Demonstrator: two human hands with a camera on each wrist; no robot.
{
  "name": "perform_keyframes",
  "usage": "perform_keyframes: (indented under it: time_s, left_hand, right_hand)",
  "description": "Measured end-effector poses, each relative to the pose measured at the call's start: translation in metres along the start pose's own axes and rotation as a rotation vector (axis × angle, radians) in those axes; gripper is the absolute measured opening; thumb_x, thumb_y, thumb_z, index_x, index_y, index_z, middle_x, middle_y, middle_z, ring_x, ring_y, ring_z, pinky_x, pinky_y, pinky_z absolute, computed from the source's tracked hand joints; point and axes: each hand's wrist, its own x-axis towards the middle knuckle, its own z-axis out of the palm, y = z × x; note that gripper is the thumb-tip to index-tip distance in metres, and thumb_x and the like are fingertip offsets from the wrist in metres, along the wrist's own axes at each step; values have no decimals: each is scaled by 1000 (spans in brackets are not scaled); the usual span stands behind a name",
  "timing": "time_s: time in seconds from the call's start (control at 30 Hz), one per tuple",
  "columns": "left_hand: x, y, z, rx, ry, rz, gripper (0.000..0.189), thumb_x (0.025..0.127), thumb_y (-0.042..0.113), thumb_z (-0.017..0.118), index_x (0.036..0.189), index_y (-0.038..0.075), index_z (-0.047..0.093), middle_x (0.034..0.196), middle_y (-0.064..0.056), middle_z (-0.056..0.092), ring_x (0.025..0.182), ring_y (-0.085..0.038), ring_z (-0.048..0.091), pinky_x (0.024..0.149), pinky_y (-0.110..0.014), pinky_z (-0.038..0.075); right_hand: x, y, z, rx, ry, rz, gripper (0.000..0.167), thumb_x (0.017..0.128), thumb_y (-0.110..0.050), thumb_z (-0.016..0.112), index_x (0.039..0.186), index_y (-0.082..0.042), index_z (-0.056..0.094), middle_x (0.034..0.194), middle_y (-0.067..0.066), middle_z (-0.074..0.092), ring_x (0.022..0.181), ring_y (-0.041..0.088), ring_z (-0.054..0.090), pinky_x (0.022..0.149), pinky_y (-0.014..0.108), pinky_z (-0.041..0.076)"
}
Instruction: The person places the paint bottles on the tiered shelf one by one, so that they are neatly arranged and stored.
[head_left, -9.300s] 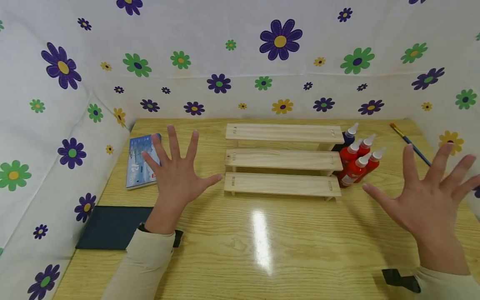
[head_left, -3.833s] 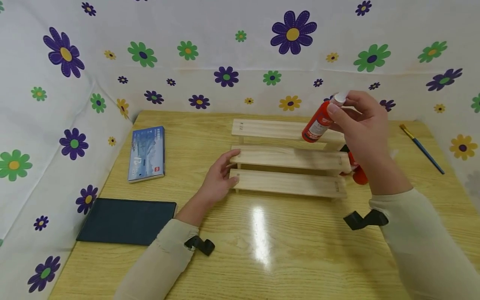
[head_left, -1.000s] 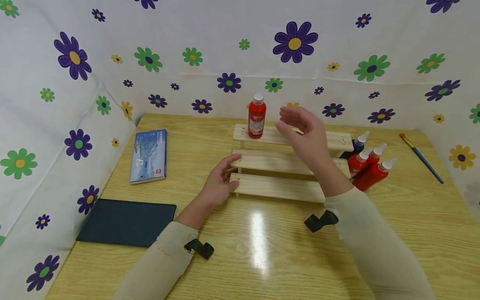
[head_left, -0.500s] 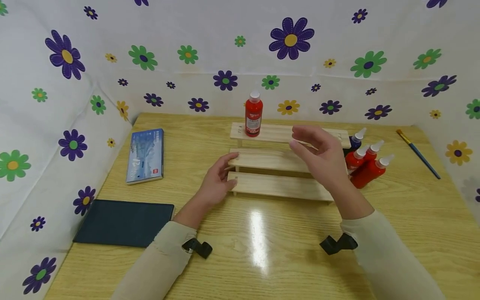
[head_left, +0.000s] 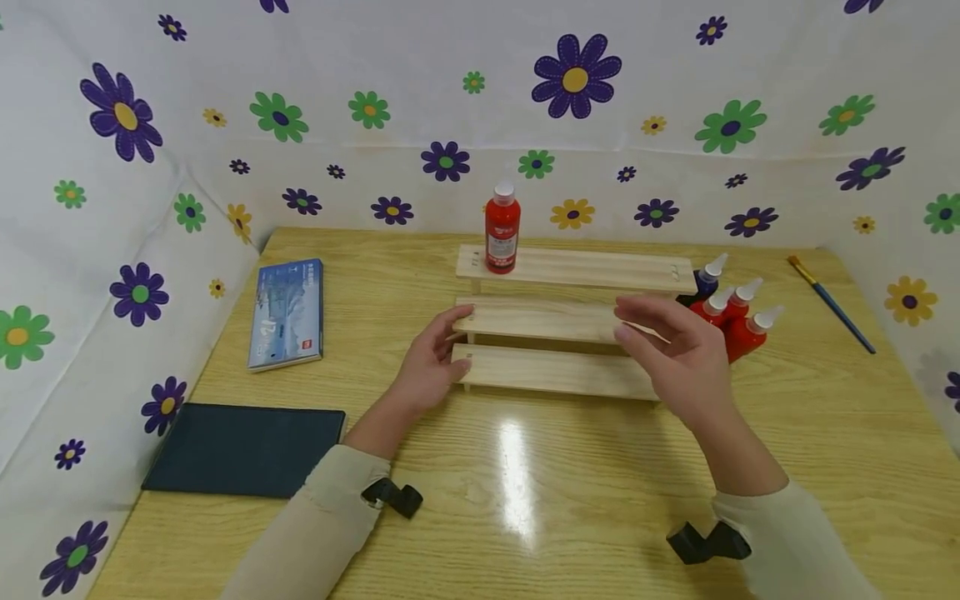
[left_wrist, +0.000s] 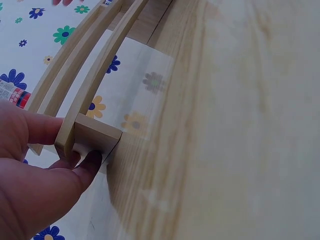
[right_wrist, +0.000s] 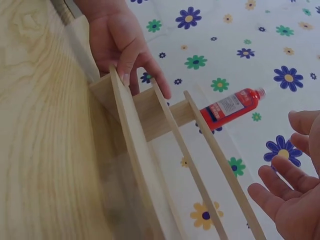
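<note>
A three-step wooden display rack (head_left: pixel 577 271) stands near the back of the table. My left hand (head_left: pixel 423 367) grips its left end; in the left wrist view, the thumb (left_wrist: pixel 89 167) and fingers are around the end of a step. One red paint bottle (head_left: pixel 502 237) stands upright on the left of the top step, white cap up. My right hand (head_left: pixel 686 358) hovers over the rack's right part, fingers loosely bent and holding nothing. Just beyond it, several red paint bottles (head_left: pixel 747 336) and a dark blue paint bottle (head_left: pixel 708 281) with pointed caps are grouped, partly hidden by this hand.
A paintbrush (head_left: pixel 832 306) lies at the far right. On the left are a blue box (head_left: pixel 287 312) with a mountain picture and a dark flat board (head_left: pixel 247 450). Flower-patterned cloth (head_left: pixel 442 75) encloses the table's back and sides.
The right hand lifted a red paint bottle from the group, stood it on the top step's left and let go. It has since moved right and nearer. The left hand took hold of the rack.
</note>
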Motion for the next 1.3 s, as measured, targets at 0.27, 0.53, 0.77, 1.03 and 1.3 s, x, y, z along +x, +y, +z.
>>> perform_keyframes:
  time_s: [0.27,0.53,0.77,1.03,1.3]
  left_hand:
    - [0,2,0,13,-4,0,74,90,-20,58,149,22,47,152,-4,39,131,-28,46,110,-45,33]
    - [-1,3,1,10,1,-11,73,90,-20,58,149,22,46,152,-4,39,130,-28,46,111,-44,31]
    - [-2,5,0,-2,-4,-3,73,90,-21,58,150,20,46,152,-4,39,131,-28,46,112,-44,31]
    - [-3,5,0,6,5,-7,73,90,-20,58,149,22,47,151,-4,40,131,-27,45,112,-43,30]
    - [-2,4,1,-7,0,-11,72,90,-21,57,150,18,46,151,-7,39,132,-29,44,111,-43,32]
  right_hand:
    - [-32,4,-32,2,74,12,32,91,12,64,123,11,64,118,16,68,105,20,65,88,21,50]
    - [-59,3,-62,-61,267,176,28,93,8,65,120,12,65,113,13,70,104,17,65,87,18,50]
    - [-65,13,-91,47,436,233,30,90,9,68,118,15,64,103,11,72,93,19,67,82,18,52]
    - [-55,27,-125,-37,493,361,35,91,-1,72,124,5,67,108,-1,71,92,8,66,78,14,50]
    - [-37,39,-141,-305,306,443,46,95,-23,71,140,-17,61,115,-19,66,102,-1,59,74,9,47]
